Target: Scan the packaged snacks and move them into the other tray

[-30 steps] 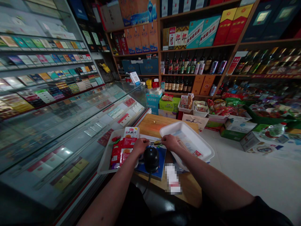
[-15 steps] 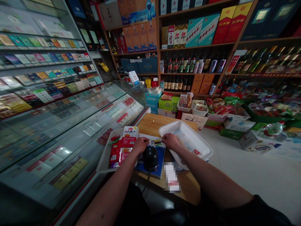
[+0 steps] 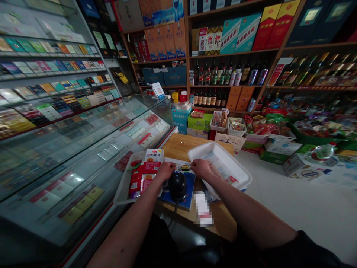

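Note:
Between my two hands a small packet with a dark label (image 3: 184,168) is stretched out above the blue box (image 3: 189,193). My left hand (image 3: 166,170) pinches its left end, beside the black scanner (image 3: 177,185). At the other end, my right hand (image 3: 200,168) is closed on the packet near the left rim of a white tray (image 3: 240,172). Some clear-wrapped packs lie inside that tray. A second white tray (image 3: 120,188) on the left holds red snack packs (image 3: 147,173) and a white pack (image 3: 154,154).
A wooden table (image 3: 178,143) carries the trays and a blurred-out white slip (image 3: 203,208). The glass display counter (image 3: 92,156) runs along the left. Behind stand shelves of bottles and boxes, with snack baskets (image 3: 236,126) on the floor side.
The view has shifted very slightly. Both hands stay closed at the packet's ends, with little visible movement.

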